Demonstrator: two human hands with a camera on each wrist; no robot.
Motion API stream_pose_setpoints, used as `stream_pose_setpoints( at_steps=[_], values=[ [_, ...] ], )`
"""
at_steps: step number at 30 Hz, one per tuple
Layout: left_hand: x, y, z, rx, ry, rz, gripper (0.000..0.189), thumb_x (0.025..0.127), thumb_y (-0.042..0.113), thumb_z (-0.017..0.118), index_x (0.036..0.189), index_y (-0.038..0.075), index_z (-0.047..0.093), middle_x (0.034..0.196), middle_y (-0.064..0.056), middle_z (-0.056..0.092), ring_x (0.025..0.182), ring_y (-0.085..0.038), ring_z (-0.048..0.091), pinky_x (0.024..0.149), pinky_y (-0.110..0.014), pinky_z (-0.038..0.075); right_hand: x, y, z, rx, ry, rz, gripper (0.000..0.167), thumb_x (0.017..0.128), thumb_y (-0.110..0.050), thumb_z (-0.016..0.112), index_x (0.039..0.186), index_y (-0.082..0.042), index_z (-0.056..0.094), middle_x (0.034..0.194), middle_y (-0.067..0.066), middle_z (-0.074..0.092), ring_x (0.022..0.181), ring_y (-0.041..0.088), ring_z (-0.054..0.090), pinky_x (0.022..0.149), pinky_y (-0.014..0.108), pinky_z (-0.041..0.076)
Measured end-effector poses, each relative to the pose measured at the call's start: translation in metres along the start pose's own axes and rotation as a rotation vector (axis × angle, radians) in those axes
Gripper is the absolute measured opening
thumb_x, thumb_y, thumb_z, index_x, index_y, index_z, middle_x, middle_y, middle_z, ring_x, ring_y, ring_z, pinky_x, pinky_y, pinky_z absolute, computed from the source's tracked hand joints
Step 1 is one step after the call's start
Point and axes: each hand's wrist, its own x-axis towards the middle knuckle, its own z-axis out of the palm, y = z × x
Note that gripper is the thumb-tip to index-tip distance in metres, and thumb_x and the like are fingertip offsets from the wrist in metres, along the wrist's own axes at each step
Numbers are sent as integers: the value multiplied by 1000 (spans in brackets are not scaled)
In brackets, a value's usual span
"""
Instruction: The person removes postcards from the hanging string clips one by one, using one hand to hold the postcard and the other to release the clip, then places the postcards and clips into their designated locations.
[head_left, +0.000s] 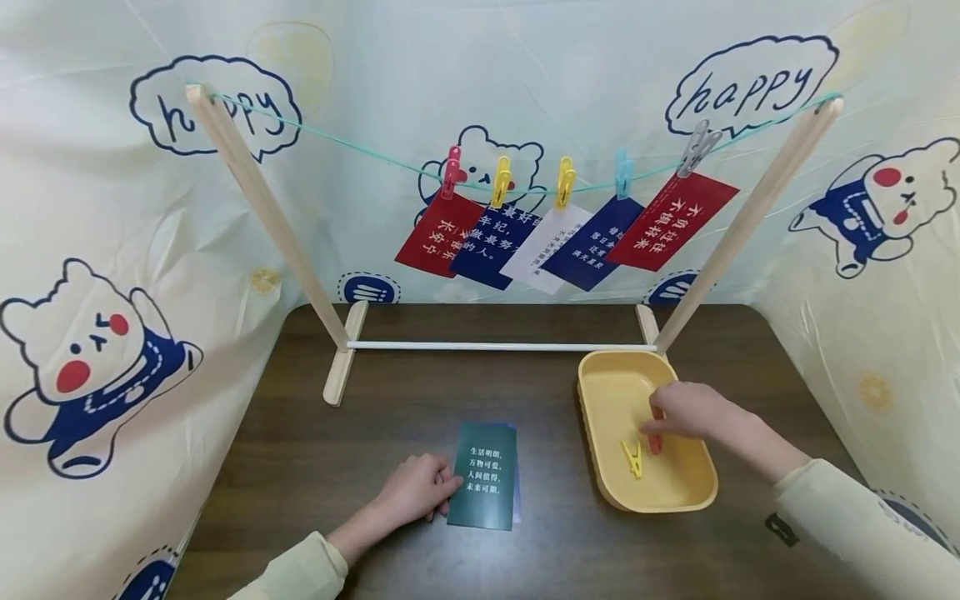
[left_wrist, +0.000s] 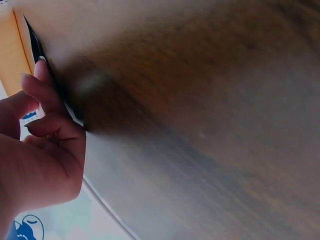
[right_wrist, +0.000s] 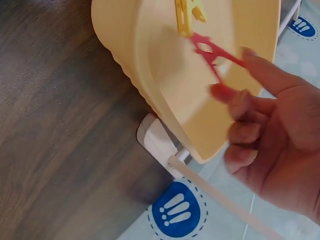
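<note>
My left hand [head_left: 416, 487] is at the left edge of a dark green card [head_left: 483, 479] with white writing, its thumb over the edge and its other fingers curled. In the left wrist view the card [left_wrist: 34, 42] shows only as a thin dark strip by the fingertips. A bluish sheet [head_left: 517, 492] peeks out under it. Over the yellow basket, my right hand [head_left: 686, 408] pinches a red clothespin [right_wrist: 212, 52] between thumb and index finger. Beside it, a yellow clothespin [head_left: 633, 458] lies on the basket floor.
A wooden stand [head_left: 262, 212] carries a green string [head_left: 360, 150]. Several cards hang there on clothespins, including a red card [head_left: 675, 221] and a white card [head_left: 546, 248]. The yellow basket [head_left: 603, 492] stands at the stand's right foot. A small black tag [head_left: 782, 529] lies nearby.
</note>
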Motion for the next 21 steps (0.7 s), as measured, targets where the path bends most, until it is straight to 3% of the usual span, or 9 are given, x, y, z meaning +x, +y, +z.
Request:
stream_pose_setpoints(
  at_steps=[3,8,15,21],
  values=[
    [0,0,0,-2,-1,2,29,100,22,69,73,16,59,54,9,61,38,-4,51,40,-26,40,-3,-1,2,-11,-67,46,33,91,-31,80,69,-15,61,62,-5,51,54,10,47,51,26,39],
    [1,0,-1,-7,0,16,29,100,21,69,73,16,59,53,10,61,38,-4,51,40,-26,40,-6,-4,9,107,-151,140,32,88,-30,83,73,-14,60,59,-2,51,50,10,47,50,24,37],
    [2,0,-2,-45,-2,21,28,100,19,70,74,14,60,54,7,61,39,-6,54,41,-25,42,-3,-3,11,42,-88,86,33,91,-31,79,69,-15,60,59,-4,51,50,10,48,48,25,39],
    [3,-2,1,-53,14,41,31,99,18,71,71,15,58,52,7,61,39,-7,56,41,-26,45,-1,-5,10,10,-22,2,27,95,-33,75,76,-15,68,66,-7,52,58,10,48,55,27,43]
  ],
)
